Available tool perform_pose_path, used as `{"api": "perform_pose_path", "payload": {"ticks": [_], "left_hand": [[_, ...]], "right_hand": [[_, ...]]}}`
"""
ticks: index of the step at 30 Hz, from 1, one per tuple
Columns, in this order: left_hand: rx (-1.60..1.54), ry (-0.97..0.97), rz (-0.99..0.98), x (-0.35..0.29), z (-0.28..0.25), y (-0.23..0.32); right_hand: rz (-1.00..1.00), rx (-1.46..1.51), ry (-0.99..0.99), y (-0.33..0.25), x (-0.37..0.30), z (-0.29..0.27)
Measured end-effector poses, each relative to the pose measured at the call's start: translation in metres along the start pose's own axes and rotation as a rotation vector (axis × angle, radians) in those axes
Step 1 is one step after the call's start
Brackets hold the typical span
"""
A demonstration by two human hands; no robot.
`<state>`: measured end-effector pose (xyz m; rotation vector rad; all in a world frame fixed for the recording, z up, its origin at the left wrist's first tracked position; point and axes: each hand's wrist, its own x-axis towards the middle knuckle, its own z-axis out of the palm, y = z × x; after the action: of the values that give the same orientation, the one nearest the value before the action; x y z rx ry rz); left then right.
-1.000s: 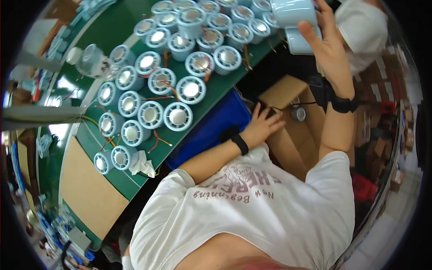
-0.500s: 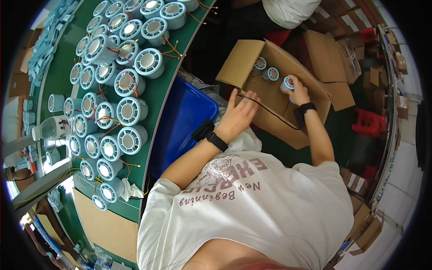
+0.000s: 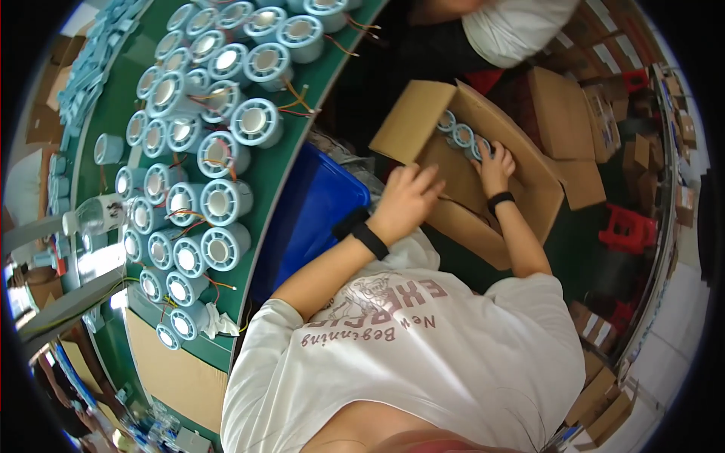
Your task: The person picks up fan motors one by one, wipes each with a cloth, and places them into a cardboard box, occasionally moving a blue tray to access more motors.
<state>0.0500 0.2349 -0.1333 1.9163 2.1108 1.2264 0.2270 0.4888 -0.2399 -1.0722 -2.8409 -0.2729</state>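
Observation:
My right hand [image 3: 495,167] is inside an open cardboard box [image 3: 542,198], its fingers around a light-blue cylindrical part [image 3: 477,149] with a slotted rim. This part sits in line with two similar light-blue parts [image 3: 462,135] along the box's far-left inner side. My left hand [image 3: 408,200] is at the near-left edge of the box, below its raised flap [image 3: 414,121]. The left fingers are curled, and what they hold, if anything, is hidden. A thin dark cable [image 3: 468,208] runs from near the left fingers toward my right wrist.
Many light-blue cylinders [image 3: 225,202] with coloured wires stand on the green table [image 3: 260,177] at left. A blue bin [image 3: 313,204] lies between table and box. Another person's white sleeve [image 3: 517,30] shows at the top. A red stool [image 3: 628,230] and more cartons are at right.
My right hand has moved the light-blue part farther into the box, beside the other two. My left hand's fingers have curled from stretched out. The whole view has shifted slightly.

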Motion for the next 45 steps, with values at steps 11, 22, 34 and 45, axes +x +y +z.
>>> {"api": "perform_pose_path", "payload": {"ticks": [11,22,34,45], "left_hand": [[-0.109,0.093,-0.002,-0.016,-0.003,0.001],[-1.538,0.020,-0.368,-0.039,-0.099,-0.005],[-1.466,0.531,-0.389,-0.072,-0.090,-0.040],[-0.603,0.401,-0.592,-0.082,-0.117,-0.015]], "right_hand": [[-0.403,0.933,0.011,-0.157,0.069,-0.349],[-1.576,0.592,0.074,-0.495,0.231,-0.450],[-1.382,-0.302,-0.151,-0.707,0.289,-0.360],[-1.769,0.175,-0.114,-0.756,0.242,-0.327]]}}
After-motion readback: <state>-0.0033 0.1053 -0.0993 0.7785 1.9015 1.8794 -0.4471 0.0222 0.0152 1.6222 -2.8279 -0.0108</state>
